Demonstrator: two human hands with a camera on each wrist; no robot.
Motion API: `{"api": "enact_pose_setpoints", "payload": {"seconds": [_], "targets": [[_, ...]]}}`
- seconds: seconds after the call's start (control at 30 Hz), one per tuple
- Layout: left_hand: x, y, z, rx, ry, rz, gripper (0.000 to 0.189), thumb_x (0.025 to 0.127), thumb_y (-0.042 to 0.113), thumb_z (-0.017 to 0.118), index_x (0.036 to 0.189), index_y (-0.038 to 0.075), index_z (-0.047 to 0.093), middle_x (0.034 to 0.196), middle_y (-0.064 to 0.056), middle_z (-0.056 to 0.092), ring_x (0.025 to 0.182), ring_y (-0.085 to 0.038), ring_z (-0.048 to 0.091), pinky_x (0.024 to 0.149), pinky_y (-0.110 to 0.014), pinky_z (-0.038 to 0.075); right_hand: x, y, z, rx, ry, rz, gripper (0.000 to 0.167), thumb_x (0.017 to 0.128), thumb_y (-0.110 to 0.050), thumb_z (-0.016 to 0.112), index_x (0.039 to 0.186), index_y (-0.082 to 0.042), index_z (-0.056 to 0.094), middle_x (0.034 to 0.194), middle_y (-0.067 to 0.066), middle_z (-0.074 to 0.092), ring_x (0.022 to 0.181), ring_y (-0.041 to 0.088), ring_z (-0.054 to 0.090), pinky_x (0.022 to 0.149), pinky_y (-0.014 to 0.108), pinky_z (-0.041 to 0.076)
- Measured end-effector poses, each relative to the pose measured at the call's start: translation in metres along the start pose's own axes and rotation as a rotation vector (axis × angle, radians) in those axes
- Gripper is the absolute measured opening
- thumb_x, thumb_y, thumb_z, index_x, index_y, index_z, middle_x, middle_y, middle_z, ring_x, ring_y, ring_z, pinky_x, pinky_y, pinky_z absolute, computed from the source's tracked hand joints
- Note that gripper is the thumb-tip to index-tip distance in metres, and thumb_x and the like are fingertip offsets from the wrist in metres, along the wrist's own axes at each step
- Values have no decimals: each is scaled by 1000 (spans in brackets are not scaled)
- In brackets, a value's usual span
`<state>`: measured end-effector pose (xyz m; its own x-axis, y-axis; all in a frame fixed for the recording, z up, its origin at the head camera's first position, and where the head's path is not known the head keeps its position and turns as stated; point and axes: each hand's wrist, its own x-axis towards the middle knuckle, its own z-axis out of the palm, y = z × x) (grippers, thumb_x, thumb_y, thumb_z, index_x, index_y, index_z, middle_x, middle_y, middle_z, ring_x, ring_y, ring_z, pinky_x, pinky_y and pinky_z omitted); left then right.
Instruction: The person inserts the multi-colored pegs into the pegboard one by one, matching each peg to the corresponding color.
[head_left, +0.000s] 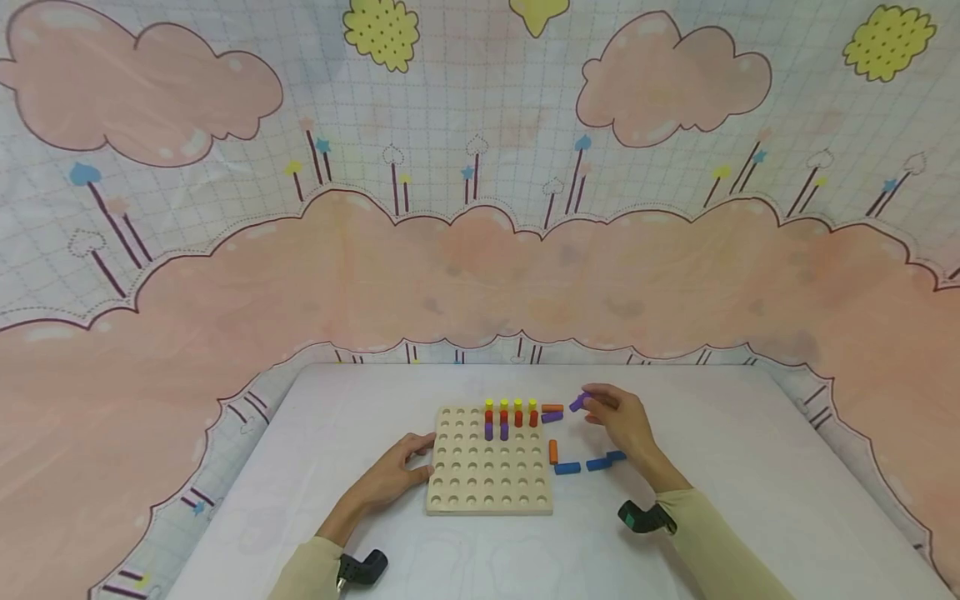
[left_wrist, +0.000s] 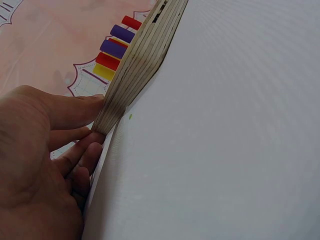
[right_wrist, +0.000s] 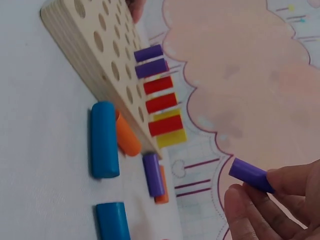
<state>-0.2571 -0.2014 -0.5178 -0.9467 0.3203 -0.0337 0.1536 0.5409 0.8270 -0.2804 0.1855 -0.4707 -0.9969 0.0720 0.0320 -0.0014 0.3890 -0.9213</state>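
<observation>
A wooden pegboard (head_left: pixel 488 479) with rows of round holes lies flat on the table. Several yellow pegs (head_left: pixel 518 403) stand along its far row, several red pegs (head_left: pixel 518 418) in the row before them, then two purple pegs (head_left: pixel 504 432). My left hand (head_left: pixel 393 473) touches the board's left edge with thumb and fingertips, also seen on the edge in the left wrist view. Off the board's far right corner, my right hand (head_left: pixel 622 419) pinches a purple peg (right_wrist: pixel 245 171) between thumb and fingers, tilted and held in the air, apart from the board.
Right of the board lie loose pegs: an orange peg (head_left: pixel 552 407) beside a purple peg (head_left: pixel 552 417), another orange peg (head_left: pixel 553 452), and three blue pegs (head_left: pixel 567 468). The white table (head_left: pixel 720 442) meets a patterned cloth backdrop (head_left: pixel 480 283) at its far edge.
</observation>
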Motion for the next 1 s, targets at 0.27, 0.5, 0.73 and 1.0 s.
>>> {"api": "enact_pose_setpoints", "payload": {"seconds": [0.27,0.5,0.73,1.0], "targets": [[0,0,0,10,4,-4,55,91,14,66,143,8,50,124,-2,57,124,-25,48,115,-59,30,-6,-9,13,25,-22,-25,32,98,-12,59,130,-6,61,120,18,66,107,34,67,79,25,59],[0,0,1,1,4,2,55,90,14,67,142,7,51,125,-4,57,125,-28,48,114,-60,29,-8,-16,28,50,-51,-40,31,94,-8,65,124,-4,63,116,17,68,103,32,69,80,27,60],[1,-1,1,-9,4,2,55,90,12,67,142,6,51,124,-4,58,124,-27,48,115,-59,29,-12,-21,44,22,-61,-45,25,91,-10,69,117,-9,67,111,11,71,99,22,69,81,28,60],[1,-2,1,6,-2,20,55,90,12,67,142,6,50,125,-4,58,122,-26,49,113,-59,32,-10,-15,62,5,-78,-86,22,87,-6,72,109,-9,71,104,9,73,98,23,69,80,29,60]]}}
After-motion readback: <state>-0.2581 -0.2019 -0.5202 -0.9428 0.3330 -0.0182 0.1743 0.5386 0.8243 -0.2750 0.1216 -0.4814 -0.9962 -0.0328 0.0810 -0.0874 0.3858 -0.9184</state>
